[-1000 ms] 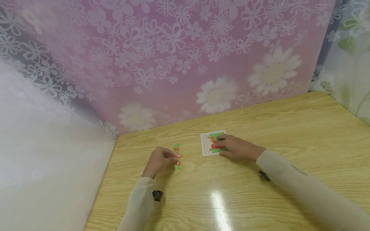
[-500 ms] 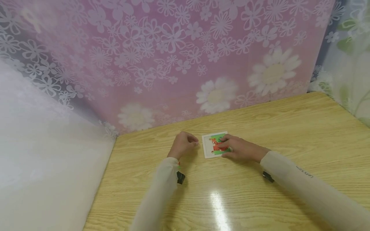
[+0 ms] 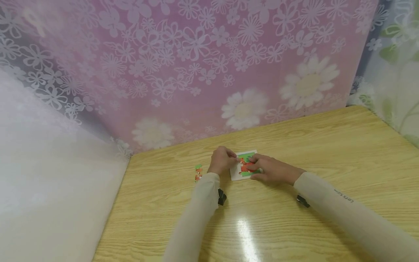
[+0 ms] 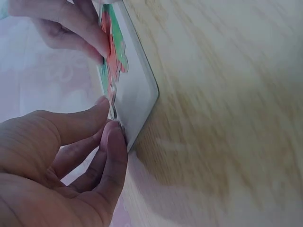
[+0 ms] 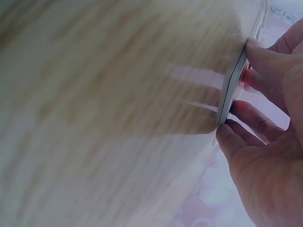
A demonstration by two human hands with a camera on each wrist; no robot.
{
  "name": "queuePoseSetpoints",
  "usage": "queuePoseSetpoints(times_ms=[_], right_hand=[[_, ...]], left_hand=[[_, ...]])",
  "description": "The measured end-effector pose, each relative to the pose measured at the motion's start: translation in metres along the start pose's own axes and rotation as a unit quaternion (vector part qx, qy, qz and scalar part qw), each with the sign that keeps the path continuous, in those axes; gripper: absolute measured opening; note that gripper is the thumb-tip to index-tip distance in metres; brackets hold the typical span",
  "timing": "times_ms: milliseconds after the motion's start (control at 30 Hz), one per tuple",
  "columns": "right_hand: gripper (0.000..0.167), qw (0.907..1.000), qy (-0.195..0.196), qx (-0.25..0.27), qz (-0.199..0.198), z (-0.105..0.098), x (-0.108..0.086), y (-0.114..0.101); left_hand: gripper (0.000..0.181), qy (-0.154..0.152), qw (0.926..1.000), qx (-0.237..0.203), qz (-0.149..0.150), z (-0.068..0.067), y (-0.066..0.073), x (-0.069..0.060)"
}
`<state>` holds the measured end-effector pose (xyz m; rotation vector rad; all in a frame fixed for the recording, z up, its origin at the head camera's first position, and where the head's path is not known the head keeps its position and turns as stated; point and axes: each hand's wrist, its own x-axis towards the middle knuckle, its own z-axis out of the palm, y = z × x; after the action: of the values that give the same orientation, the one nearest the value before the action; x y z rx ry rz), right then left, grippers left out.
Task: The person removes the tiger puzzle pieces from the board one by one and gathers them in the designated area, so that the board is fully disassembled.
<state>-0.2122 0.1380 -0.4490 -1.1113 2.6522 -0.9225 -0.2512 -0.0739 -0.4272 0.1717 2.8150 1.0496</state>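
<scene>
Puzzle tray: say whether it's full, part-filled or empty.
Part-filled: in the head view, tiger-printed pieces lie toward the right, while the tray shows pale and bare at left.

Long cream sleeves on this person: left sleeve [image 3: 196,211] is lightly creased, right sleeve [image 3: 347,214] has tiny dark lettering [image 3: 343,195] I can't read from here. Little black boxy gadget [image 3: 222,197] at the left wrist, another black gadget [image 3: 303,201] at the right. Left hand [image 3: 223,160] and right hand [image 3: 273,169] are bare.

The white puzzle [image 3: 234,174] lies flat, partly filled in orange and green, like-coloured loose pieces [image 3: 198,177] to its left.
</scene>
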Motion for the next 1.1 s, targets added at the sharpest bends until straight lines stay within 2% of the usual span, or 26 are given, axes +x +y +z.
queuePoseSetpoints(times_ms=[267, 567, 833, 1100], right_hand=[[0.023, 0.9999, -0.007, -0.004, 0.009, -0.0003, 0.0000, 0.0005], [0.022, 0.9999, -0.006, -0.014, -0.003, -0.0005, 0.0006, -0.0011], [0.021, 0.9997, -0.010, -0.020, 0.003, -0.0013, 0.0003, -0.0009], [0.023, 0.9996, -0.012, -0.023, -0.006, -0.0011, 0.0009, 0.0003]], left_hand=[[0.009, 0.011, 0.9997, -0.006, -0.019, 0.0050, 0.0044, 0.0008], [0.010, 0.018, 0.9996, 0.008, -0.021, 0.0076, 0.0019, 0.0037], [0.010, 0.022, 0.9996, 0.004, -0.020, 0.0080, 0.0022, 0.0025], [0.009, 0.026, 0.9991, 0.003, -0.032, 0.0081, 0.0060, 0.0004]])
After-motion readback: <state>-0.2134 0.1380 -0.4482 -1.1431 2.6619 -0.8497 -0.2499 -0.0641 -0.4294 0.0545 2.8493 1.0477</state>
